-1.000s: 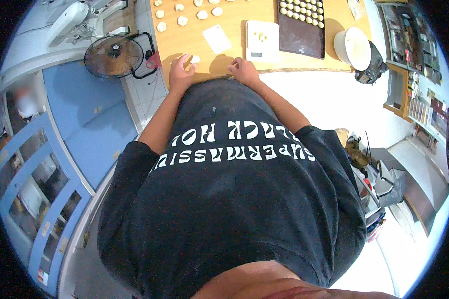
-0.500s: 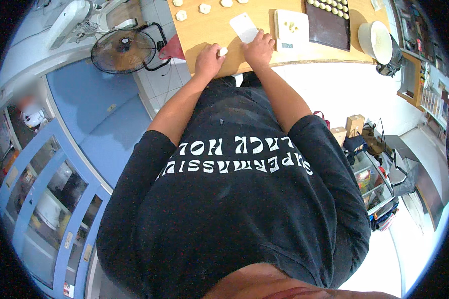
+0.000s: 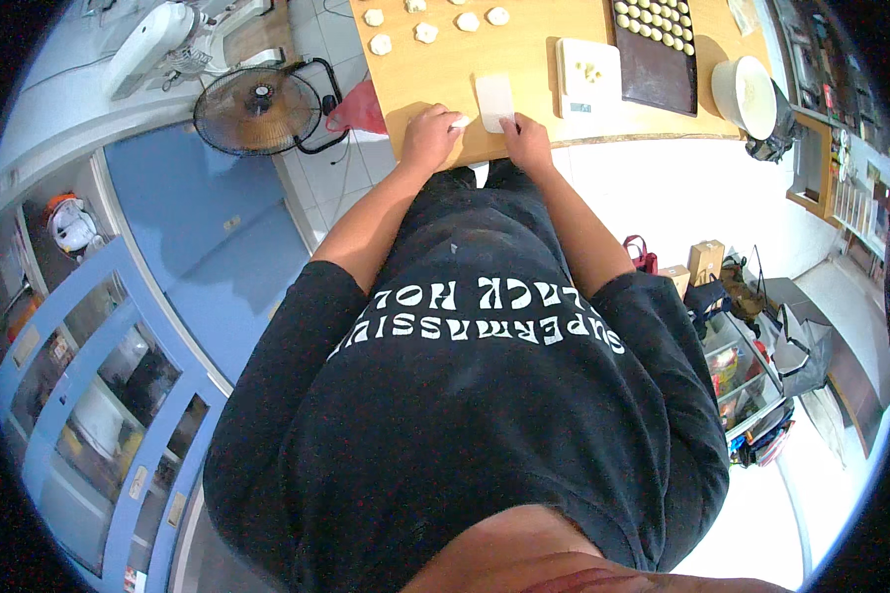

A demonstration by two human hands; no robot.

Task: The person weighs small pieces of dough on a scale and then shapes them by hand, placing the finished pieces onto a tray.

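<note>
At the table's near edge, my left hand (image 3: 431, 138) is closed around a small piece of white dough (image 3: 460, 121), which shows at the fingertips. To its right, my right hand (image 3: 527, 143) grips the near end of a flat white dough scraper (image 3: 494, 99), thumb along its corner. The scraper lies over the tabletop, pointing away from me. Beyond my left hand, several flattened dough pieces (image 3: 426, 33) are spread on the wood. Right of the scraper stands a white kitchen scale (image 3: 571, 94) with small pale yellow lumps (image 3: 588, 71) on it.
A dark baking tray (image 3: 658, 81) with rows of pale dough balls (image 3: 653, 22) lies beyond the scale. A white bowl (image 3: 744, 97) stands at the wooden table's (image 3: 524, 59) right end. Left of the table are a black fan (image 3: 259, 111) and a red bag (image 3: 361, 109).
My right hand has drawn back toward the near edge and now holds the scraper's near end. The scraper has turned straighter. My left hand still holds the dough; the whole view has shifted slightly.
</note>
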